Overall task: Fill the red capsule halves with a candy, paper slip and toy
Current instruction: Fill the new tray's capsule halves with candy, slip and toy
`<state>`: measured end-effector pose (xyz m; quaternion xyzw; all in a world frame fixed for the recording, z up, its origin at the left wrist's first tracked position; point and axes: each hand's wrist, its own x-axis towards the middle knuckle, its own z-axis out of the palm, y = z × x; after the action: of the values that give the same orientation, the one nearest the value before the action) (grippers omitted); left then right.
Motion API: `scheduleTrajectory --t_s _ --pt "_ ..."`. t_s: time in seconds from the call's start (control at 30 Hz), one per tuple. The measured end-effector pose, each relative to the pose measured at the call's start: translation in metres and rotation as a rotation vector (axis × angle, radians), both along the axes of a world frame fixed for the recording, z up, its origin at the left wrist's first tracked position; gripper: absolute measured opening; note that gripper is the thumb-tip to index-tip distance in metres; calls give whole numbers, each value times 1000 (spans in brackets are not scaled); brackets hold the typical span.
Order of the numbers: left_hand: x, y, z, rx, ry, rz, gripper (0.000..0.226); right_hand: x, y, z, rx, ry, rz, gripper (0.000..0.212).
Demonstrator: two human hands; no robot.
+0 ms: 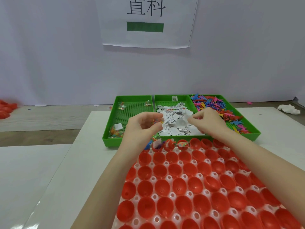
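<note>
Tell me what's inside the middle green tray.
The middle green tray holds a heap of white paper slips with black print. Both hands, left hand and right hand, cover the pile's near edges, hiding what lies beneath them.

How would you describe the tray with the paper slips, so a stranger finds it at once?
Look past the white rack of red capsule halves to three green trays by the wall. The paper slip tray is the middle one: it alone holds white folded slips, between candy packets on the left and colourful toys on the right.
</note>
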<state>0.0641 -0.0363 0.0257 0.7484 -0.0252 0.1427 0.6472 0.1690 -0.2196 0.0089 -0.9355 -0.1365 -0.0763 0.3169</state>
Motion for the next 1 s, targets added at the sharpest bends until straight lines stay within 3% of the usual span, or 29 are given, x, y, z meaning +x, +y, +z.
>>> scheduleTrajectory --t_s 0.1,0.17,0.33,0.47,0.53,0.63,0.7,0.8,0.9,1.0 --pt "-1 -5 1 -11 12 -28 28 -16 -1 13 185 -93 95 33" --pt "-2 -9 1 -46 36 -61 28 -31 1 22 194 -238 190 18" --pt "-5 -22 8 -311 117 -164 21 -75 10 39 -115 -663 338 21" --pt "-12 -28 11 -252 43 -197 15 -87 14 37 -341 -789 372 22" --pt "-13 -30 11 -218 16 -142 9 -91 14 36 -385 -746 379 23" --pt "-12 -30 9 -310 32 -116 18 -95 13 37 -275 -412 426 35" --pt "-11 -28 8 -312 33 -97 20 -94 9 38 4 -51 497 54" --pt "-11 -26 8 -245 -3 -51 21 -91 5 44 490 254 478 52" --pt "-11 -25 8 -160 -35 -8 19 -92 2 49 781 324 460 43" --pt "-13 -24 11 -103 -65 -24 13 -96 0 53 835 261 419 37"
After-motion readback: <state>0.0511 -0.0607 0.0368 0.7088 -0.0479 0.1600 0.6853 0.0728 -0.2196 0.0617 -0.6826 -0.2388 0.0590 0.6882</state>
